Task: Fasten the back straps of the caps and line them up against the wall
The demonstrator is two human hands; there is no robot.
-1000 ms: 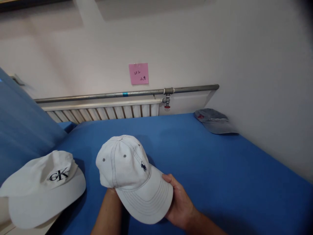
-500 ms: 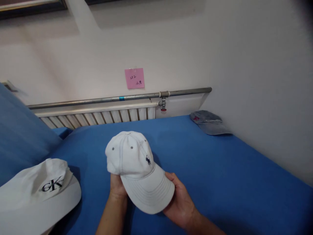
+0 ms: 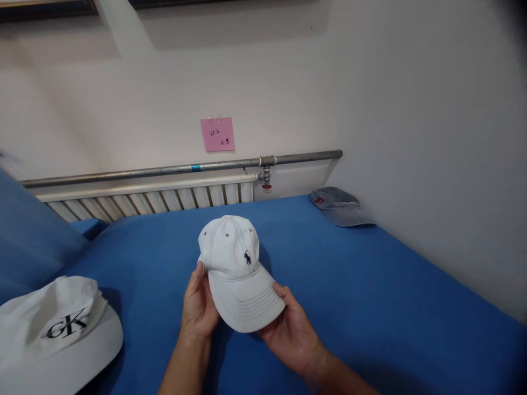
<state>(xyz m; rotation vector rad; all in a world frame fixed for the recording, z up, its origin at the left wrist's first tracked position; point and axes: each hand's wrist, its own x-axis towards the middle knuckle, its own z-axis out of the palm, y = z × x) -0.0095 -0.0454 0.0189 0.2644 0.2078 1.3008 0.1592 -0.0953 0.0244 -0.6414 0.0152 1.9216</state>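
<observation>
White cap (image 3: 234, 269), left hand (image 3: 200, 310) at crown (image 3: 228, 247), right hand (image 3: 293, 332) pinching brim (image 3: 245, 302).

The far wall (image 3: 263, 66) is pale and meets another wall at the right. Along it runs a metal pipe (image 3: 144, 171), above a white radiator (image 3: 164, 201). A pink paper (image 3: 217, 135) is fixed higher. A wide blue surface (image 3: 391, 296) lies in front. The light is rather dim, with soft shadows on the far wall.
</observation>
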